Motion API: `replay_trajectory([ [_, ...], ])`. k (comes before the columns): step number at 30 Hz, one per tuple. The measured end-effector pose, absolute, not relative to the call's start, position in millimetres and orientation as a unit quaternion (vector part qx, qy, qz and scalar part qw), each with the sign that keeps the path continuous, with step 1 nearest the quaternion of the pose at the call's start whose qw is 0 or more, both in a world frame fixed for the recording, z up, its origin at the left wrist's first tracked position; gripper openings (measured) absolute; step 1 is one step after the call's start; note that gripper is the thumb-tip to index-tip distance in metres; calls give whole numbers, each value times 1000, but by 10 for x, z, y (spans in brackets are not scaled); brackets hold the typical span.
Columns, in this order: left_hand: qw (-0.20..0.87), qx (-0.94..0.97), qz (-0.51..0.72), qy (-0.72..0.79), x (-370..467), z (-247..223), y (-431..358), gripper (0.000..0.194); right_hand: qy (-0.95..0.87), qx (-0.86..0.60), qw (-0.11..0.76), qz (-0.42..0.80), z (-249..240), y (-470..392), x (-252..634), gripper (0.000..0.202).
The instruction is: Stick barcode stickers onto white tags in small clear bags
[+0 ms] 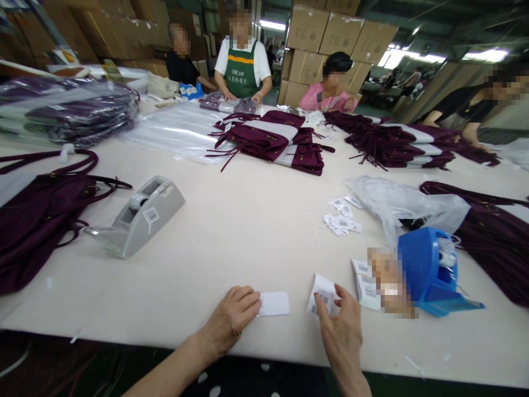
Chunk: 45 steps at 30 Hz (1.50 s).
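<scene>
Two tape dispensers on one surface
The left dispenser stands beside a bag; the right dispenser sits right of a label stack, with loose tags farther back and a bag pile behind.

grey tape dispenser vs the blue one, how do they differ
The grey plastic tape dispenser carries a white barcode sticker; the blue plastic tape dispenser shows none. The grey one's low end points left; the blue one's points right. Both stand upright on the pale table.
</scene>
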<state>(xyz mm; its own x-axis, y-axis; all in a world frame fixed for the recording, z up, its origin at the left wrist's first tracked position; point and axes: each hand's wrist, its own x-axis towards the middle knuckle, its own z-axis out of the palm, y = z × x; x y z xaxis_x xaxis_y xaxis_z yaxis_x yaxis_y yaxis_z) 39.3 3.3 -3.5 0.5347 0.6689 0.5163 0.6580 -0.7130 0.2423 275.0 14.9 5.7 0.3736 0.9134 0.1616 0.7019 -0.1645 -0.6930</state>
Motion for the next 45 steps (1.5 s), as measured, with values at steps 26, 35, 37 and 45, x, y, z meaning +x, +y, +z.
replay_trajectory([
  [26, 767, 267, 372, 449, 927, 585, -25, 19, -738, -482, 415, 224, 581, 25, 2628, 14],
  [35, 704, 379, 427, 422, 1076, 686, -30, 14, -614, -525, 474, 351, 499, -275, 2375, 21],
  [37, 695, 389, 418, 436, 1089, 698, -25, 18, -587, -521, 488, 382, 522, -270, 2348, 20],
  [45, 661, 427, 393, 476, 1142, 691, -3, 28, -558, -528, 513, 382, 534, -267, 2326, 19],
])
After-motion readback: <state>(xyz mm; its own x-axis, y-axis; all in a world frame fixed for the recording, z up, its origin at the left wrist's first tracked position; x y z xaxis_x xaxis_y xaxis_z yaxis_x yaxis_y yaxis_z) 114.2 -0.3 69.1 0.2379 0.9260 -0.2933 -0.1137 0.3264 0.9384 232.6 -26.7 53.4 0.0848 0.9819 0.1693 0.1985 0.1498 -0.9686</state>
